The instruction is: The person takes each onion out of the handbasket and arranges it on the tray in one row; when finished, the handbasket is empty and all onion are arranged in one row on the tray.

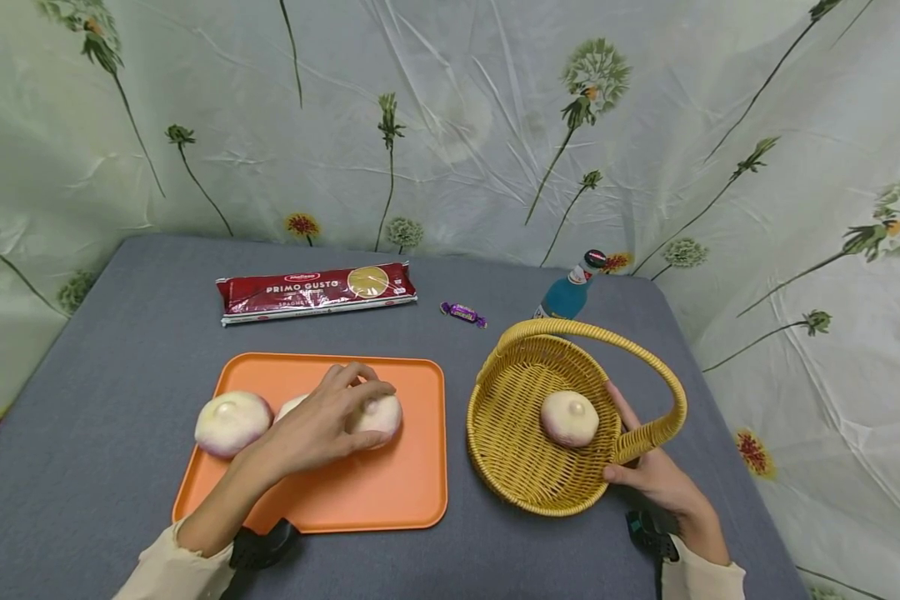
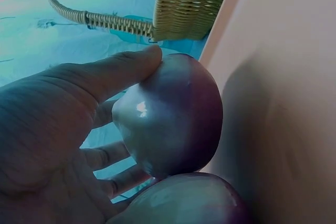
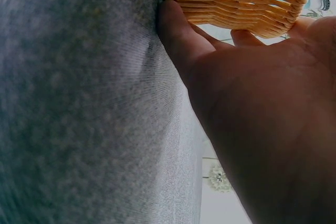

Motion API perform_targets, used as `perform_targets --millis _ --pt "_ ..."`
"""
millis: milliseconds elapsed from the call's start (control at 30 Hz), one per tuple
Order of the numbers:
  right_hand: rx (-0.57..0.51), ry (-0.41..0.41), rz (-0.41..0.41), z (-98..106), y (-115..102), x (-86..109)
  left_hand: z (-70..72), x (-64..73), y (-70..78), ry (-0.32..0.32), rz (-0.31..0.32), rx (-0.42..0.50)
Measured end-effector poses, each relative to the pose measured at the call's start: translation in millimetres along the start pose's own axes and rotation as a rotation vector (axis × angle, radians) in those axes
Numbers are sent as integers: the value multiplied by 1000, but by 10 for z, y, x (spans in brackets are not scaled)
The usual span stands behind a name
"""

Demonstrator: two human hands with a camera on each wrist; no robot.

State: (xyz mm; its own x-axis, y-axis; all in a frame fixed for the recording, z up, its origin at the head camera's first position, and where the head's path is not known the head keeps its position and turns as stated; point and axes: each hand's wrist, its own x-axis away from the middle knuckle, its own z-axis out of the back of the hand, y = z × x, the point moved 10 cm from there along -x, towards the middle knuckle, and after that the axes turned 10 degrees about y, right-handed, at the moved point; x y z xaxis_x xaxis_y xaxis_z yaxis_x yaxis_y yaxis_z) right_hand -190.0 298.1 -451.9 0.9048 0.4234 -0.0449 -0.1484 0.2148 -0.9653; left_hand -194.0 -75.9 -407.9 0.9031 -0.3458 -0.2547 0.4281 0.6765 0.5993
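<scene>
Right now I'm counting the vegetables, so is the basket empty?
No, one pale vegetable lies inside the basket.

Tabletop: grey | far edge, left half: red spaghetti packet, lying roughly along it | far edge, right of middle: purple-wrapped candy | near far right corner: blue bottle, dark cap | left half: orange tray | between tray and right edge: wicker basket, apart from tray
</scene>
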Motion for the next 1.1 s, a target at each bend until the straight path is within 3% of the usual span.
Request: perform_targets --millis 233,833,1100 --pt "-8 -3 -9 -2 37 4 -6 0 -2 2 -4 -19" --pt "-36 -15 -23 -29 1 -1 -85 -19 117 6 -98 -126" --pt "-32 -16 -23 -19 29 2 -101 -22 103 -2 -91 -154"
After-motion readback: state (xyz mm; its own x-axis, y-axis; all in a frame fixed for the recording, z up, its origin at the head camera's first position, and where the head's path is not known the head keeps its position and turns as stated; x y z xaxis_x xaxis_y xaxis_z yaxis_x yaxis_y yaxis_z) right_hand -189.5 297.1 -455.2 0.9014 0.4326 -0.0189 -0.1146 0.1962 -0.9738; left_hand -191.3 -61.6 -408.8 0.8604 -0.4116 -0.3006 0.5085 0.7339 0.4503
